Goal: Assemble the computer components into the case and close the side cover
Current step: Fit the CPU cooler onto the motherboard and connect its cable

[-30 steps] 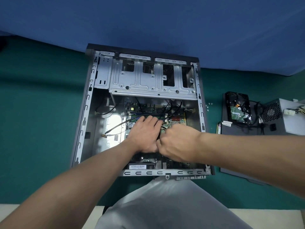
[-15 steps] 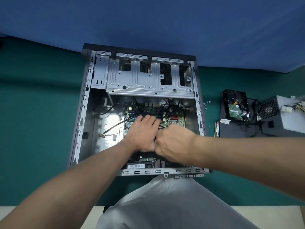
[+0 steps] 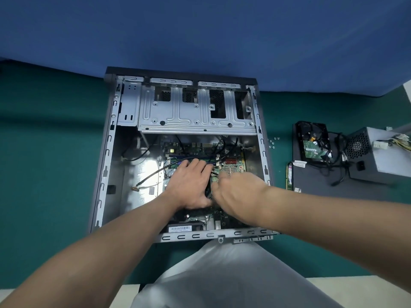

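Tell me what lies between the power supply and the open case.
The hard drive and tangled cables lie between the power supply and the case, plus a memory stick and loose screws.

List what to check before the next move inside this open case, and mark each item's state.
1. Grey metal computer case lies open, inside reachable: ok.
2. Left hand rests flat on the part over the green motherboard: ok.
3. Right hand grip: blurred, cannot tell.
4. Thin black cables clear of the board: not ok, they cross it.
5. Black hard drive and grey boxy power supply fitted: not ok, both lie outside on the right.
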The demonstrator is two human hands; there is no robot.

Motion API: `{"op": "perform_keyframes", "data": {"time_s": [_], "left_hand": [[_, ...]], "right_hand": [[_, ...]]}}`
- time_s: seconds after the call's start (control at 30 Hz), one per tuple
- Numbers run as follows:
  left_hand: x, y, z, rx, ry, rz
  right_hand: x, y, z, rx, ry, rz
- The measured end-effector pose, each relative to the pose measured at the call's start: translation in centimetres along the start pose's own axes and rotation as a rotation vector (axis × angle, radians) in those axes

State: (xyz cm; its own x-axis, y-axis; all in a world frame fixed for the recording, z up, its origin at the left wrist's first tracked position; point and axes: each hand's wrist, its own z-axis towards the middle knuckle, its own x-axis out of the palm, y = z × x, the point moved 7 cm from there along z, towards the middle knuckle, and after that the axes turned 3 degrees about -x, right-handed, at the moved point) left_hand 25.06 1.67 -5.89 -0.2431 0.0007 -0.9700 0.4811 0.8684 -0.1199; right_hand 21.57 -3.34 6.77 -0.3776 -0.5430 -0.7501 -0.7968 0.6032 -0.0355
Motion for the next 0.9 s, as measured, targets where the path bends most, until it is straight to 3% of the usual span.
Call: {"op": "perform_keyframes", "data": {"time_s": [0.13, 0.2, 0.3, 0.33, 0.4, 0.47, 0.57, 0.63, 0.7, 0.77, 0.87, 0.9], "left_hand": [[-0.1, 0.0, 0.0, -0.009, 0.005, -0.008], [-0.1, -0.1, 0.1, -0.002, -0.012, -0.016], [0.0, 0.0, 0.1, 0.0, 0.004, 0.007], [0.1, 0.0, 0.2, -0.002, 0.012, 0.014], [0.0, 0.0, 0.2, -0.009, 0.01, 0.007], [-0.2, -0.1, 0.2, -0.02, 0.002, -0.028], [-0.5, 0.0, 0.0, -0.019, 0.006, -0.065], [-0.4, 0.1, -0.1, -0.001, 0.009, -0.036], [-0.3, 0.1, -0.1, -0.001, 0.007, -0.018], [-0.4, -0.1, 0.0, 0.0, 0.016, -0.02], [-0.4, -0.1, 0.0, -0.003, -0.001, -0.014], [-0.5, -0.1, 0.0, -0.006, -0.013, -0.013]], "right_hand": [[-0.8, 1.0, 0.3, -0.193, -0.098, -0.191], [-1.0, -0.3, 0.9, -0.024, -0.083, -0.001], [-0.4, -3.9, 1.4, 0.457, 0.014, 0.607], [-0.2, -4.4, 1.6, 0.516, 0.029, 0.706], [-0.7, -3.7, 1.9, 0.403, 0.103, 0.588], [-0.9, -1.9, 1.5, 0.234, 0.159, 0.283], [-1.5, 0.3, 1.0, -0.05, -0.006, -0.181], [-1.0, 0.9, 0.6, -0.195, -0.057, -0.281], [-0.8, 0.9, 0.3, -0.224, -0.061, -0.252], [-0.9, 0.1, 0.6, -0.09, -0.109, -0.082], [-0.7, -2.6, 0.5, 0.371, -0.129, 0.421], [-0.5, -3.0, 0.4, 0.436, -0.105, 0.519]]}}
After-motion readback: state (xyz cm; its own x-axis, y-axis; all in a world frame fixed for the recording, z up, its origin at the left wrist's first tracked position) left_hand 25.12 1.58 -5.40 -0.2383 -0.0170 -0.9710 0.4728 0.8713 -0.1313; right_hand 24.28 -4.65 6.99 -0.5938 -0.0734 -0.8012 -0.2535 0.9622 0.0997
